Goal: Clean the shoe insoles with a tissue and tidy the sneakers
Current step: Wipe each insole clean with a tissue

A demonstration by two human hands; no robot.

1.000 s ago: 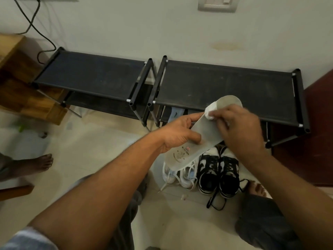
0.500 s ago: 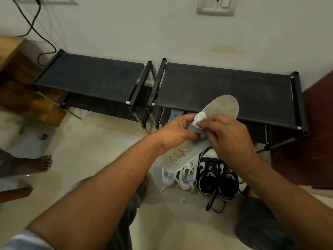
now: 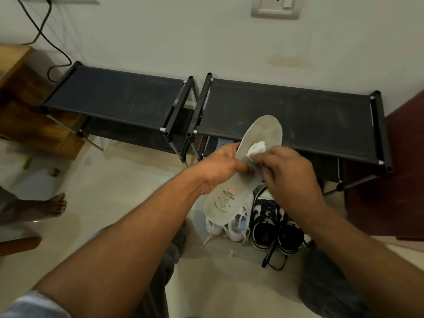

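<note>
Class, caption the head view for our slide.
Left hand holds a grey insole while right hand wipes it with a tissue.

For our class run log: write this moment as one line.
left hand: holds insole | right hand: tissue on insole | sneakers: floor

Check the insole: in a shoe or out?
Out. The left hand holds the insole in the air above the white sneakers; the right hand presses a tissue on it.

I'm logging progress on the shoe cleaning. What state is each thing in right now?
Insole: out of the shoe, held by left hand.
Tissue: crumpled, pressed on insole by right hand.
White sneakers: on floor, laces loose.
Black sneakers: on floor, side by side.
</note>
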